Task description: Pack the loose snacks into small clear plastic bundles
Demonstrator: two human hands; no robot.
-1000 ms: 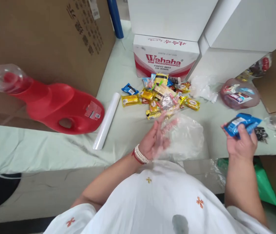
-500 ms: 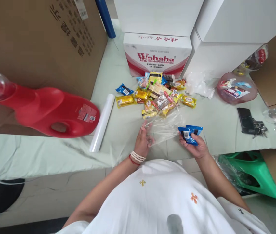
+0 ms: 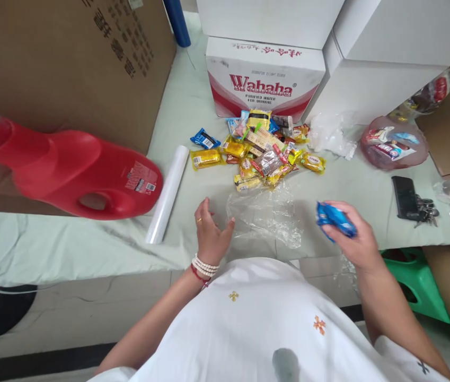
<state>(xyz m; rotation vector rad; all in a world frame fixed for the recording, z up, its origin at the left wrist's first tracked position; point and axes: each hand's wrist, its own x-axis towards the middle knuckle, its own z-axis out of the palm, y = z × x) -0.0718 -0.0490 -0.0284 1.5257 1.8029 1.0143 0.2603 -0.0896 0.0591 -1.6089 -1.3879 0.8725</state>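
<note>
My right hand [image 3: 354, 236] is closed around blue snack packets [image 3: 335, 218], held over the front of the table to the right. My left hand [image 3: 213, 233] is open, thumb and fingers apart, just left of a clear plastic bag [image 3: 266, 215] that lies crumpled on the cloth. Behind the bag is a heap of wrapped snacks [image 3: 262, 151] in yellow, brown and red wrappers. One more blue packet [image 3: 205, 139] lies at the heap's left side, beyond a yellow packet [image 3: 206, 158].
A white roll [image 3: 168, 195] and a large red jug [image 3: 85, 175] lie to the left. Behind the heap stands a Wahaha carton [image 3: 264, 79]. On the right are a pink bowl [image 3: 394, 143] with packets, a black phone-like object [image 3: 403, 196] and keys [image 3: 427, 211].
My left hand has let go of the clear bag and moved left. My right hand has carried the blue packets to the right. The bag now rests on the table.
</note>
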